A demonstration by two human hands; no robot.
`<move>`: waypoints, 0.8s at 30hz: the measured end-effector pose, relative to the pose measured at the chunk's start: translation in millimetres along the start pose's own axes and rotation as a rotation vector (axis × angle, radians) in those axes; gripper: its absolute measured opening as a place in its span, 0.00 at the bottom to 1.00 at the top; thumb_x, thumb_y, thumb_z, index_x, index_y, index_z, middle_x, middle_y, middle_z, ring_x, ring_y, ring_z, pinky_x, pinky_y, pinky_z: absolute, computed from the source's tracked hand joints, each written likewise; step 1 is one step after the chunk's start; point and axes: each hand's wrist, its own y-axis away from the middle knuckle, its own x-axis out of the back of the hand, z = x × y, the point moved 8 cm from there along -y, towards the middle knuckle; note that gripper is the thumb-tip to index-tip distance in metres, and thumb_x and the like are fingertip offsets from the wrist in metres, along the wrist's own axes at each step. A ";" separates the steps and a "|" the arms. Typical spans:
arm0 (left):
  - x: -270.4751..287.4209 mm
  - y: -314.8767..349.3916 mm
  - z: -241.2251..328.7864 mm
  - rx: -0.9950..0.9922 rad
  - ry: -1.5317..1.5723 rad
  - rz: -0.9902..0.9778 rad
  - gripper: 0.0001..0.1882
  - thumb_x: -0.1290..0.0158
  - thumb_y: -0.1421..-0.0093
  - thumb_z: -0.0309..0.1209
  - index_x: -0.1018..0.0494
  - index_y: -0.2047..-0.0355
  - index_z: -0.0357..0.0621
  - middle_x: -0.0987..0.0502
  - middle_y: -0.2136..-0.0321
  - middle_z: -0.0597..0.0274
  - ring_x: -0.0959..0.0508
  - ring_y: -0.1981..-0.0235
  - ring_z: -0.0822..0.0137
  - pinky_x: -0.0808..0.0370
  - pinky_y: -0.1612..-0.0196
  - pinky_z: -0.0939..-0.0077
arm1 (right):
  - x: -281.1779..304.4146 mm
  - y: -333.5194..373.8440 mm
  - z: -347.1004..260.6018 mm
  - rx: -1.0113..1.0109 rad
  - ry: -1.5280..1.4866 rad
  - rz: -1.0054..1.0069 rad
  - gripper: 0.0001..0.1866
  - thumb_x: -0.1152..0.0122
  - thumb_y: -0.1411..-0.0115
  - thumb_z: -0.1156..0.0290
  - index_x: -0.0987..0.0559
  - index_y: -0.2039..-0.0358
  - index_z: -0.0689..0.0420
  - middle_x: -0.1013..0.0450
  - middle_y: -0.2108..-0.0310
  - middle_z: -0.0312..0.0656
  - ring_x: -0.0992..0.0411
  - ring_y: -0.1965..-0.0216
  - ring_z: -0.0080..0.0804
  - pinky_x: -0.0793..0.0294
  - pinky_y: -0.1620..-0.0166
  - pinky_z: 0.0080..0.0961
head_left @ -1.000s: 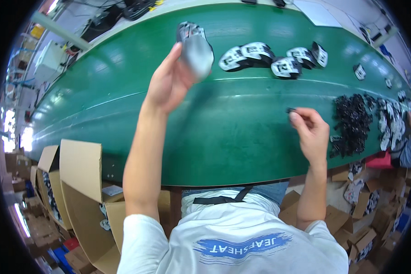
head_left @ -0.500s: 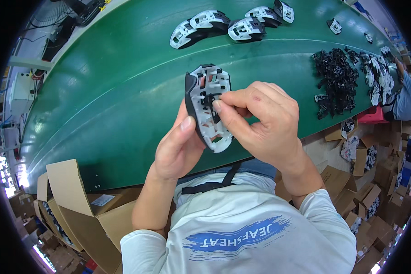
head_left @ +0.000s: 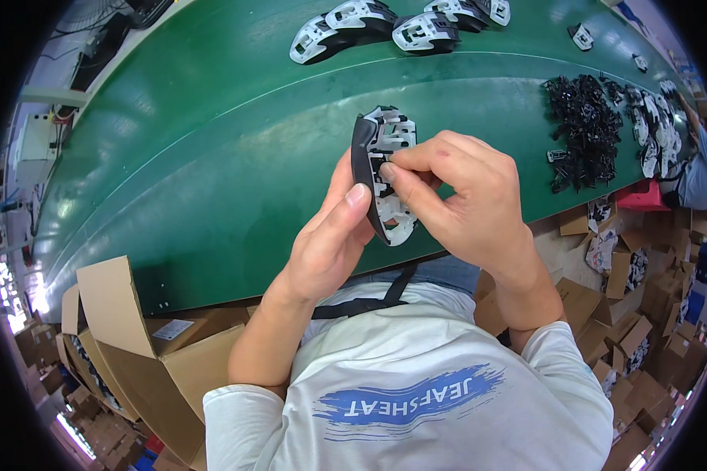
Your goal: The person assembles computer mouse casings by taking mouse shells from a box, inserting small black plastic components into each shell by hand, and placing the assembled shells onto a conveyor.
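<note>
My left hand (head_left: 326,239) grips a black-and-white plastic shell (head_left: 401,229) by its smooth black side, thumb on the near edge. The shell stands tilted on its side above the green table, its white ribbed inside turned to the right. Inside its middle sits a small black plastic part (head_left: 380,188). My right hand (head_left: 471,192) pinches at this part with thumb and forefinger; the fingertips cover some of it. Farther back on the table lie several similar shells (head_left: 424,33).
A heap of small black plastic parts (head_left: 585,133) lies on the right of the green table (head_left: 236,180), beside more white-and-black shells (head_left: 658,133). An open cardboard box (head_left: 118,306) stands at the near left. Another person's blue garment (head_left: 699,180) shows at far right.
Both hands have shifted slightly with the shell, which has moved right and turned so more of its black side faces me. The right fingers keep pinching at the black part.
</note>
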 end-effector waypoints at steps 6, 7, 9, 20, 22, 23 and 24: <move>6.1 7.4 -15.0 0.047 0.119 0.034 0.36 0.63 0.20 0.45 0.56 0.19 0.46 0.40 0.25 0.58 0.35 0.27 0.60 0.35 0.28 0.56 | 7.2 6.0 4.2 -0.026 -0.019 -0.081 0.07 0.26 0.41 0.71 0.11 0.61 0.54 0.21 0.71 0.39 0.22 0.71 0.38 0.23 0.65 0.34; 6.0 7.9 -15.0 0.032 0.153 0.045 0.34 0.65 0.20 0.44 0.54 0.20 0.44 0.41 0.24 0.57 0.34 0.26 0.57 0.34 0.27 0.53 | 10.3 7.6 5.6 -0.027 -0.019 -0.082 0.07 0.26 0.41 0.71 0.11 0.61 0.54 0.21 0.71 0.39 0.22 0.71 0.38 0.23 0.65 0.34; 4.8 8.3 -15.9 0.041 0.187 0.039 0.34 0.65 0.20 0.44 0.53 0.20 0.43 0.41 0.24 0.56 0.34 0.26 0.56 0.35 0.26 0.52 | 14.1 10.6 -2.9 0.125 0.094 -0.127 0.10 0.25 0.42 0.71 0.11 0.58 0.54 0.21 0.66 0.35 0.21 0.65 0.39 0.22 0.59 0.36; -2.0 8.0 -18.9 0.102 0.442 -0.047 0.36 0.62 0.25 0.40 0.52 0.21 0.42 0.37 0.27 0.54 0.30 0.30 0.56 0.28 0.32 0.58 | -10.5 37.2 47.9 -0.472 -0.741 -0.125 0.28 0.31 0.34 0.76 0.24 0.34 0.62 0.25 0.47 0.44 0.22 0.52 0.27 0.21 0.46 0.27; 9.5 10.6 -16.4 0.031 0.017 0.143 0.35 0.57 0.26 0.37 0.50 0.22 0.40 0.31 0.32 0.49 0.21 0.37 0.52 0.19 0.41 0.59 | -6.6 37.3 50.4 -0.468 -0.736 -0.050 0.28 0.30 0.35 0.76 0.24 0.34 0.62 0.25 0.47 0.43 0.22 0.55 0.28 0.20 0.49 0.28; 14.0 12.2 -13.8 -0.015 -0.134 0.222 0.35 0.52 0.31 0.28 0.44 0.24 0.41 0.26 0.38 0.52 0.19 0.42 0.60 0.18 0.44 0.64 | -7.5 37.8 48.3 -0.481 -0.720 -0.059 0.28 0.30 0.35 0.76 0.23 0.35 0.61 0.25 0.49 0.43 0.22 0.55 0.28 0.19 0.51 0.28; 12.1 11.7 -15.1 -0.014 -0.134 0.228 0.35 0.52 0.31 0.28 0.44 0.24 0.41 0.26 0.38 0.52 0.19 0.42 0.60 0.18 0.44 0.64 | -9.6 38.4 49.0 -0.482 -0.724 -0.063 0.28 0.30 0.35 0.76 0.23 0.35 0.61 0.25 0.49 0.43 0.22 0.55 0.28 0.19 0.51 0.28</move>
